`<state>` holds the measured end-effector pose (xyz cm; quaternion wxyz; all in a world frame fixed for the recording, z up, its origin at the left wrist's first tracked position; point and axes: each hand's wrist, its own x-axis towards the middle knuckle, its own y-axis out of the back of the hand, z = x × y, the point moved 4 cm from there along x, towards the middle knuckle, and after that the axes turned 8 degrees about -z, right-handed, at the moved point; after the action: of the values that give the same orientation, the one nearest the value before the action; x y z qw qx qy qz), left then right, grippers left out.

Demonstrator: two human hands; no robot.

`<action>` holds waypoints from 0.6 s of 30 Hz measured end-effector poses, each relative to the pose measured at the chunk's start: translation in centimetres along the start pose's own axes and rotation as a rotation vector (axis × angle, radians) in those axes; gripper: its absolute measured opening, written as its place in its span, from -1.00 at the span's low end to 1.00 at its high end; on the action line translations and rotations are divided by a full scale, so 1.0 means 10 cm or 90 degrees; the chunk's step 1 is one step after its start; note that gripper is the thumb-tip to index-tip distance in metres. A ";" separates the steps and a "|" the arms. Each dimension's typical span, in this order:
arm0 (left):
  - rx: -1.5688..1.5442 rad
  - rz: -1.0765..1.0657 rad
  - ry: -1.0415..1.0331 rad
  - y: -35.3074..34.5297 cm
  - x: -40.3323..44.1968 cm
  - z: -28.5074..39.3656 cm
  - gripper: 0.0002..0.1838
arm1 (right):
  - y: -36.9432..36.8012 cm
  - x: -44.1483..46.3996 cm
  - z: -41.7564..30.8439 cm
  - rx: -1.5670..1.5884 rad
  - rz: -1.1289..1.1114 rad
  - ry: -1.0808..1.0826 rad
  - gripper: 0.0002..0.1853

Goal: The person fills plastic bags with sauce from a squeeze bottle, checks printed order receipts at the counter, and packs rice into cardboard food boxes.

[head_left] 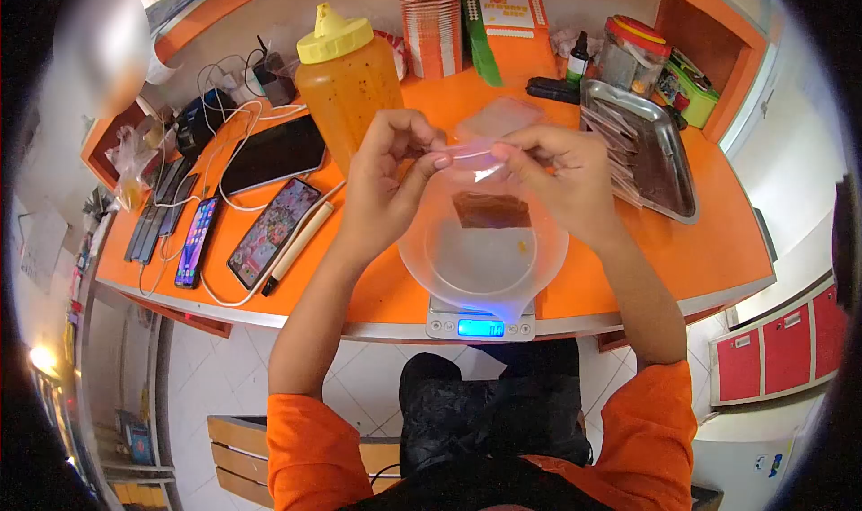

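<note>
Both my hands are raised over a translucent bowl (476, 264), pinching the top edge of a small clear plastic bag (480, 174). My left hand (391, 170) closes thumb and fingers on the bag's left corner, and my right hand (561, 174) does the same on its right corner. Something dark brown (492, 211) shows below the bag's edge; whether it is inside the bag or in the bowl behind is hard to tell. Under the bowl is a scale (437, 323) with a lit blue display. A small yellow speck lies in the bowl.
A yellow-capped squeeze bottle (348, 75) stands beside my left hand. Several phones (274, 233) and cables lie at the left. Filled sachets (620, 152) rest on a metal tray (684, 174) at the right. Behind are stacked striped containers (431, 26) and a red-lidded jar (634, 55).
</note>
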<state>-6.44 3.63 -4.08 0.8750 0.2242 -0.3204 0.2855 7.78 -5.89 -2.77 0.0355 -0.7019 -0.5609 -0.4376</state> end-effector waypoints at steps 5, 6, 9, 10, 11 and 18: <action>-0.024 -0.008 -0.016 -0.05 -0.02 0.06 -0.60 | -0.08 0.00 -0.01 0.086 0.007 -0.031 -0.87; -0.026 -0.006 -0.014 -0.08 -0.03 0.06 -0.59 | -0.11 -0.01 0.03 0.073 0.005 -0.015 -0.85; -0.055 -0.024 -0.019 -0.11 -0.05 0.02 -0.58 | -0.15 -0.02 -0.05 0.004 -0.013 0.026 -0.84; -0.068 -0.033 -0.021 -0.12 -0.05 0.00 -0.58 | -0.16 -0.02 -0.05 -0.025 -0.021 0.043 -0.84; -0.057 -0.043 -0.023 -0.13 -0.05 0.01 -0.59 | -0.17 -0.03 -0.06 -0.054 -0.031 0.061 -0.84; -0.089 -0.061 0.016 -0.11 -0.03 0.02 -0.63 | 0.09 0.04 -0.13 -0.199 -0.074 0.138 -0.90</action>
<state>-6.00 2.56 -4.34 0.9051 0.1741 -0.3175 0.2228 7.75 -6.68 -1.29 -0.0388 -0.6142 -0.5187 -0.5935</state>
